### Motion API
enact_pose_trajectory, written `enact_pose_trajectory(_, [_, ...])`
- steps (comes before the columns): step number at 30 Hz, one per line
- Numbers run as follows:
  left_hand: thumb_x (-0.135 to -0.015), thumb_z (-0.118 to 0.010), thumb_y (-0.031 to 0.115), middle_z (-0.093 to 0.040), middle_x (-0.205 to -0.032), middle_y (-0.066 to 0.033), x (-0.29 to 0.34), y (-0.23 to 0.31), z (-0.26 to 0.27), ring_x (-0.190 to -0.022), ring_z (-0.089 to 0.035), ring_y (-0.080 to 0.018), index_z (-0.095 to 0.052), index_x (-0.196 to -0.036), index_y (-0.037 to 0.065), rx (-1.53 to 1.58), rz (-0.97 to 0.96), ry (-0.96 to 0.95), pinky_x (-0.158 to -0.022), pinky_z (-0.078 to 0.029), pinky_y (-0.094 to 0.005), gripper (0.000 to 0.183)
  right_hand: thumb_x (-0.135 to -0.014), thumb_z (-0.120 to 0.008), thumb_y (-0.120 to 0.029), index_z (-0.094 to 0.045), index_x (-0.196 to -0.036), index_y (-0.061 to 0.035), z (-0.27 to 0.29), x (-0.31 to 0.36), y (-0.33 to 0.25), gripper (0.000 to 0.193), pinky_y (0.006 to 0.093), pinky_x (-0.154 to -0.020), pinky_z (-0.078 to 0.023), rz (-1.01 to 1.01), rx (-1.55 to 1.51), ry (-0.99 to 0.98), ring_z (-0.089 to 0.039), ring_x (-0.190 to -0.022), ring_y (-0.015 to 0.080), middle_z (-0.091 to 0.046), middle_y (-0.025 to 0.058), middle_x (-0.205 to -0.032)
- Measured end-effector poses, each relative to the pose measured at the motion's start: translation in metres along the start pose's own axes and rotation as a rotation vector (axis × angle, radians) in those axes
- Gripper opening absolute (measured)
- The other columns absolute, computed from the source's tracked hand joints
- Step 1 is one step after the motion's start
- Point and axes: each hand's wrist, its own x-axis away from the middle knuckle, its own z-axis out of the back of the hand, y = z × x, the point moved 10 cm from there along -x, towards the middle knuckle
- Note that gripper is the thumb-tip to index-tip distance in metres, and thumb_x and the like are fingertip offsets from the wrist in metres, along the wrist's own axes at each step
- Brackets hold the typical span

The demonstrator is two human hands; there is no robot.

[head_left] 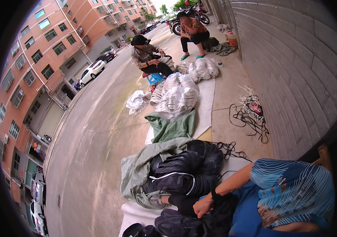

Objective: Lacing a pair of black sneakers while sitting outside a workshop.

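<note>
Right hand (203,207) lower right of centre: knuckles bent, fingertips hidden; cannot tell if gripping. Left fingers out of sight. Black shoes (176,222) near right hand, bottom centre, on white sheet (132,213). Grey-green sack (132,175) above them.

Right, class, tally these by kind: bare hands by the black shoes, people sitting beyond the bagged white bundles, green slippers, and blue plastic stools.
Bare hand with dark wristband: 1
Seated people in dark trousers: 2
Green slippers: 2
Blue plastic stool: 1
Total: 6
</note>
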Motion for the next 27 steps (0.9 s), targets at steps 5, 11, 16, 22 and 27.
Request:
enact_pose_trajectory(5, [-0.091, -0.058, 0.021, -0.056, -0.082, -0.0056, 0.009, 0.007, 0.003, -0.081, -0.055, -0.0261, -0.058, -0.096, 0.0, 0.029, -0.042, 0.018, -0.063, -0.037, -0.0262, 0.021, -0.086, -0.05, -0.022, -0.058, -0.066, 0.002, -0.001, -0.001, 0.001, 0.032, 0.0332, -0.039, -0.041, -0.012, 0.017, -0.004, -0.051, -0.038, 0.0172, -0.055, 0.0084, -0.052])
enact_pose_trajectory(11, [-0.091, -0.058, 0.021, -0.053, -0.087, -0.0059, 0.015, 0.016, 0.007, -0.085, -0.052, -0.0265, -0.054, -0.099, 0.001, 0.045, -0.104, 0.026, -0.067, -0.035, -0.0277, 0.022, -0.086, -0.05, -0.023, -0.058, -0.065, 0.0018, 0.0, -0.001, 0.001, 0.033, 0.032, -0.038, -0.04, -0.049, 0.038, 0.013, -0.05, -0.038, 0.0169, -0.054, 0.008, -0.052])
enact_pose_trajectory(16, [-0.091, -0.058, 0.021, -0.051, -0.09, -0.0062, 0.018, 0.028, -0.002, -0.088, -0.05, -0.0268, -0.052, -0.102, 0.001, 0.075, -0.168, 0.018, -0.069, -0.034, -0.029, 0.023, -0.085, -0.05, -0.022, -0.057, -0.064, 0.0018, 0.0, 0.002, 0.001, 0.033, 0.0315, -0.037, -0.04, -0.103, 0.077, 0.02, -0.05, -0.038, 0.0167, -0.053, 0.0077, -0.05])
enact_pose_trajectory(22, [-0.091, -0.057, 0.021, -0.048, -0.095, -0.0065, 0.025, 0.046, -0.027, -0.092, -0.047, -0.0273, -0.048, -0.105, 0.002, 0.138, -0.241, -0.06, -0.073, -0.032, -0.0304, 0.025, -0.085, -0.05, -0.022, -0.055, -0.064, 0.0014, -0.003, -0.002, 0.002, 0.032, 0.0312, -0.037, -0.041, -0.062, 0.079, 0.023, -0.051, -0.039, 0.0165, -0.052, 0.007, -0.05])
enact_pose_trajectory(27, [-0.091, -0.057, 0.021, -0.046, -0.099, -0.0068, 0.03, 0.057, -0.043, -0.095, -0.045, -0.0276, -0.046, -0.108, 0.002, 0.168, -0.287, -0.094, -0.076, -0.031, -0.0317, 0.027, -0.085, -0.05, -0.022, -0.056, -0.065, 0.0011, -0.001, 0.0, 0.002, 0.032, 0.0315, -0.038, -0.041, -0.059, 0.058, 0.038, -0.052, -0.039, 0.0172, -0.054, 0.0073, -0.051])
